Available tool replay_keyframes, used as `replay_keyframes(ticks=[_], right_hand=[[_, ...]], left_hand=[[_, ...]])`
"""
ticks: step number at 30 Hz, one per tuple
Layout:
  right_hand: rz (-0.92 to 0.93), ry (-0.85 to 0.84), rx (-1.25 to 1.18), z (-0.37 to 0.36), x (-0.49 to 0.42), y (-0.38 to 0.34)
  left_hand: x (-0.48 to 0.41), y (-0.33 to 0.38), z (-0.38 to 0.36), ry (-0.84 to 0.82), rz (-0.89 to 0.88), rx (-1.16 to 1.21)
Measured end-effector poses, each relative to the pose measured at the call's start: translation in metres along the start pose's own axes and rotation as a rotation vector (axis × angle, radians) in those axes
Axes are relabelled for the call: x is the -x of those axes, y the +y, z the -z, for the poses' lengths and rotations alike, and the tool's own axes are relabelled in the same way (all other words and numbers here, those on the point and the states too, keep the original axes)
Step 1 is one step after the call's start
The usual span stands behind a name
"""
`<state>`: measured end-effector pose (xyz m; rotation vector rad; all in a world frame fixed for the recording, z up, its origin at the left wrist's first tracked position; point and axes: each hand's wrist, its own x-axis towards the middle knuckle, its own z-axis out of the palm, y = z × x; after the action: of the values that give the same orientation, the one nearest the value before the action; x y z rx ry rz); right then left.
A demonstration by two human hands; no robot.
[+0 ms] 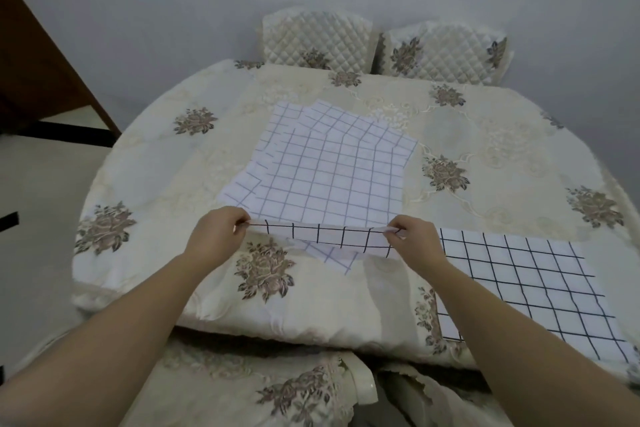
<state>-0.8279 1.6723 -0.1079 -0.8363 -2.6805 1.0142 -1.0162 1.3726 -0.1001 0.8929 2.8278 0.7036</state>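
The left hand (216, 236) is curled, its thumb and fingers pinching the near left corner of a checked cloth (329, 177). The right hand (417, 239) is curled the same way and pinches the near right corner, thumb on top. Between the two hands the near edge of the cloth is raised off the surface (156, 166) and pulled fairly straight, and that strip shows black grid lines. The rest of the cloth lies spread flat at the middle of the surface, away from the person, with paler, lilac-looking lines. Its far end shows several offset edges, so it seems to lie in more than one layer, though the count is hard to make out. Below the lifted edge a pale corner of checked fabric (332, 256) pokes out toward the person and rests on the surface.

A second checked cloth (530, 288), white with black lines, lies flat at the near right, just beside the right forearm and reaching the surface's edge. The surface is covered by a cream tablecloth (450, 121) with brown flower motifs. Two quilted chair backs (317, 42) stand side by side at the far side against a plain wall.
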Motion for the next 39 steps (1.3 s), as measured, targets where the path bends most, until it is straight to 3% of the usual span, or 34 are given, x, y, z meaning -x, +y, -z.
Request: replay_keyframes(ticks=[6,11,21,29,39], right_hand=[[-0.1,0.033,-0.151,0.013,-0.003,-0.001],[-0.162,0.084,-0.319,0.023,-0.002,0.001],[-0.15,0.134,-0.53,0.037,-0.007,-0.006],[-0.157,0.128,-0.625,0.014,-0.004,-0.034],[-0.224,0.265,-0.644,-0.04,0.013,-0.093]], left_hand=[[0.006,-0.015,0.008,0.064,0.129,0.082],[0.002,0.0,0.019,0.174,0.228,0.317],[-0.011,0.027,0.054,0.284,0.256,0.679],[-0.002,-0.015,0.072,0.265,0.297,0.73],[-0.009,-0.086,0.104,0.207,0.259,0.744]])
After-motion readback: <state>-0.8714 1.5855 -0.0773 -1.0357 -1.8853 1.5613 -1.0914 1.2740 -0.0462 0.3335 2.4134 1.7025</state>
